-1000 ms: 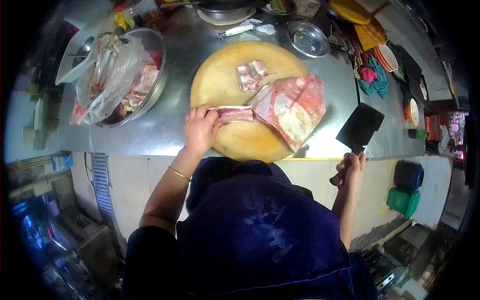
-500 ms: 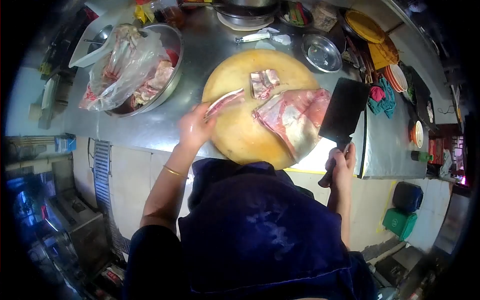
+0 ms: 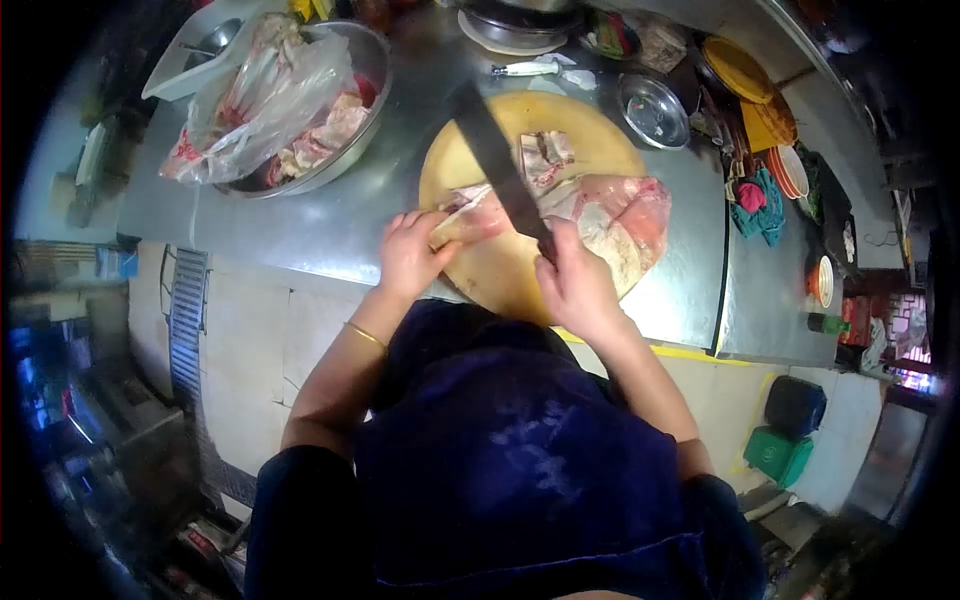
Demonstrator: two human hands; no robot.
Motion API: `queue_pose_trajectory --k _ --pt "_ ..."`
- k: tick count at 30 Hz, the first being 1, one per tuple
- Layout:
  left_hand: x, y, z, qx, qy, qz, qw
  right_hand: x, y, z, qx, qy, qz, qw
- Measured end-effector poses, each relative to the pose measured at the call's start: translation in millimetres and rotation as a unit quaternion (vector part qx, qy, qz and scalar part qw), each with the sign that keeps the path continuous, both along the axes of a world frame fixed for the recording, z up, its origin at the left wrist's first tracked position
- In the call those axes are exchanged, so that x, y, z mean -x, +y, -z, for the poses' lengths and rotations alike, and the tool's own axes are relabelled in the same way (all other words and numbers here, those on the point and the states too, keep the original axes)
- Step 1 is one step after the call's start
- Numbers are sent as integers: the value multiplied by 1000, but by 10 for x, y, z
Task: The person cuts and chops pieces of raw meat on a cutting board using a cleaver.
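My left hand (image 3: 412, 254) grips the near end of a strip of raw meat (image 3: 478, 216) on the left side of the round cutting board (image 3: 490, 275). In my right hand (image 3: 578, 277) is a cleaver (image 3: 497, 160), its dark blade pointing up and to the left over the board, just right of the strip. The blade is a little blurred, and whether it touches the meat I cannot tell. Right of the blade lies a large slab of raw meat (image 3: 625, 225), partly behind my right hand. Above it sits a smaller rib piece (image 3: 546, 158).
A metal basin (image 3: 372, 115) with meat and a plastic bag (image 3: 245, 110) stands at the left. Behind the board lies a white-handled tool (image 3: 525, 69). A metal bowl (image 3: 655, 110) is at the back right, and a teal cloth (image 3: 762, 215) lies further right.
The cleaver has swung from the right of the board to over its middle. My left hand has brought the strip down onto the board. The slab now lies slightly further right.
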State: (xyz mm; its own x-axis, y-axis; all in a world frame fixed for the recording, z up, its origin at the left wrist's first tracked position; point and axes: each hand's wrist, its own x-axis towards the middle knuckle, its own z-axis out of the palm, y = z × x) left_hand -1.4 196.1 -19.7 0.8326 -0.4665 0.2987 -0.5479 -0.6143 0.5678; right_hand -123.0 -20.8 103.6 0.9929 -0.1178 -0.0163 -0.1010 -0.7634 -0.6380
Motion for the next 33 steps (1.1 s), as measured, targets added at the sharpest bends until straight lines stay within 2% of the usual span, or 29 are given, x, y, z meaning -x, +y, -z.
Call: queue_pose_trajectory --k 2,5,7,9,10,12,13,14,15,16,18,19,21,22,23,25,26,28,29,31,33 --pt "40 -1 29 36 3 1 999 -124 2 388 65 48 -46 996" --pt "105 8 56 80 -9 -28 996 -125 -49 539 84 -14 -33 996" --pt "155 26 125 99 -6 -51 994 -155 -36 396 29 82 -15 996" --pt "203 10 326 212 140 -107 961 -213 -51 314 15 128 -8 992" --pt "207 -6 412 266 211 -132 931 -266 -40 198 0 90 15 996" --pt "178 -31 574 402 306 -79 859 -364 -5 -186 -31 15 62 997" --pt "170 -48 608 466 351 -52 811 -430 -18 -607 78 -48 76 993" --pt "168 -55 610 455 351 -63 816 -480 -103 -911 97 -224 102 964" --pt "166 -58 606 445 353 -74 820 -508 -176 -1300 100 -325 116 933" --pt "165 -65 604 435 354 -84 824 -521 -259 -1746 39 -420 113 899" --pt "157 -68 628 412 341 -92 840 -488 -355 -2417 -100 -564 47 819" --pt "171 -57 656 398 335 -96 849 -433 -360 -2452 -135 -593 -5 794" --pt "143 -74 758 377 315 -99 865 -378 -422 -1810 -150 -523 -130 829" --pt "149 -76 804 365 305 -100 874 -374 -372 -1468 -144 -441 -167 870" --pt "196 -115 767 367 279 -129 878 -379 -256 -1271 -116 -340 -160 919" --pt "267 -112 464 359 218 -179 890 -406 112 -949 -63 -139 -128 980" --pt "271 -59 272 330 259 -174 891 -519 272 -805 -33 -40 -123 991" --pt "230 -3 182 236 213 -150 936 -304 371 -313 18 192 -69 979" --pt "161 -6 140 195 182 -141 953 -218 182 268 194 97 -73 973" --pt "67 3 90 96 141 -124 977 -317 210 441 274 17 -59 960" --pt "-31 -77 90 34 130 -109 985 -359 271 420 159 70 -15 985"
